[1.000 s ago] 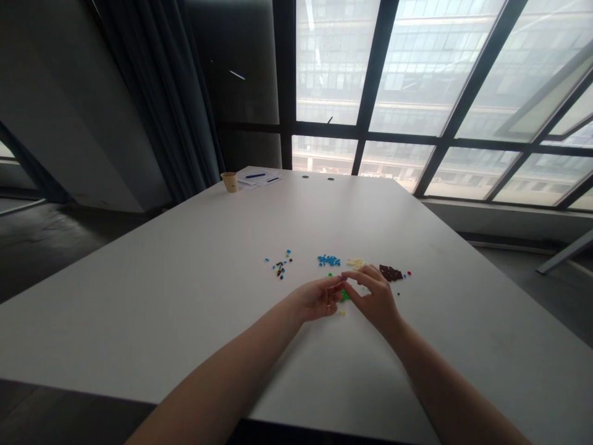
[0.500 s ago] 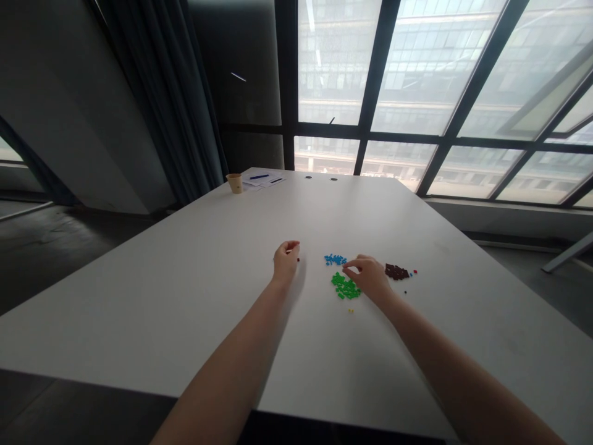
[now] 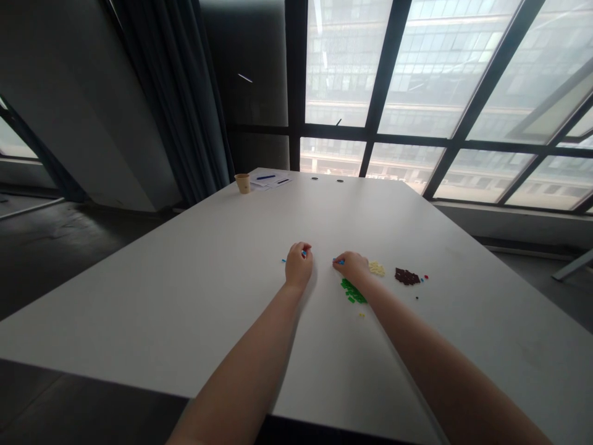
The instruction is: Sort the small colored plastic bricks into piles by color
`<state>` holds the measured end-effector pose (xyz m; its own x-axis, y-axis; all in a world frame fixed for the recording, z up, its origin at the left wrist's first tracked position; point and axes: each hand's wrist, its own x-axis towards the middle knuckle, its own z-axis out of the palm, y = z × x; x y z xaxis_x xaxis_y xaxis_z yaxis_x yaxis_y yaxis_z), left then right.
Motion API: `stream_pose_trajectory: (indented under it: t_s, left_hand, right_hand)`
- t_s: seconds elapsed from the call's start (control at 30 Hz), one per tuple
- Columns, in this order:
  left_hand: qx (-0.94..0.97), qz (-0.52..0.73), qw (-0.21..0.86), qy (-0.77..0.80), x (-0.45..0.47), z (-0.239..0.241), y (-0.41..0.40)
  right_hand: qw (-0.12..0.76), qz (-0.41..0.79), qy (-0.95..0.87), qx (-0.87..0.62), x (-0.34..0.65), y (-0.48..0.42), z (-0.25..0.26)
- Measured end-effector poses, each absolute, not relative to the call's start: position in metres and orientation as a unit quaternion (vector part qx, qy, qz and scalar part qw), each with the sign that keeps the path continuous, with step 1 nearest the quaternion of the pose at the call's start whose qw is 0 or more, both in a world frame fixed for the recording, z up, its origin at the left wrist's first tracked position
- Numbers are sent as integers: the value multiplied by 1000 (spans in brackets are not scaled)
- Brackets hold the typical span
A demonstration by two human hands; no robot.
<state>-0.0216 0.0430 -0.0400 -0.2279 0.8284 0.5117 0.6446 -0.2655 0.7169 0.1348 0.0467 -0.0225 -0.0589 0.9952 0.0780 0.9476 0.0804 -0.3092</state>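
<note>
My left hand (image 3: 299, 266) rests on the white table (image 3: 222, 296) with its fingers curled round a small blue piece (image 3: 304, 253). Another blue bit (image 3: 283, 260) pokes out to the left of that hand. Over the pile of small blue pieces (image 3: 341, 262), my right hand (image 3: 354, 267) is closed in a pinch, and it covers most of them. What lies between those fingertips, if anything, is hidden. Small green pieces (image 3: 352, 293) are spread just below the right hand, partly under the wrist. Cream pieces (image 3: 377, 268) show to the right of it.
Further right lie a dark brown heap (image 3: 406, 277), a red piece (image 3: 426, 277) and a small black piece (image 3: 417, 298). Tiny yellow pieces (image 3: 362, 315) are nearer me. A paper cup (image 3: 243, 183) and papers (image 3: 273, 180) with pens stand at the far left.
My right hand has shifted left onto the blue pile, uncovering the cream pieces. Blue now shows in my left hand, where a dark reddish piece showed by the fingers. The camera view has turned slightly.
</note>
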Motion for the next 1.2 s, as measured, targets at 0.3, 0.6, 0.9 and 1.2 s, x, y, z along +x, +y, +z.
stream_pose_trajectory:
  t_s: [0.3, 0.6, 0.9, 1.2]
  left_hand:
    - [595, 507, 121, 612, -26, -39, 44]
    - [614, 296, 44, 730, -33, -39, 40]
    - [652, 253, 31, 714, -32, -42, 40]
    - [708, 393, 143, 570, -4, -20, 19]
  right_hand:
    - [212, 61, -733, -644, 143, 41, -17]
    - [302, 108, -688, -651, 198, 4, -16]
    - [382, 152, -629, -660, 222, -8, -23]
    - [406, 175, -650, -618, 216, -16, -16]
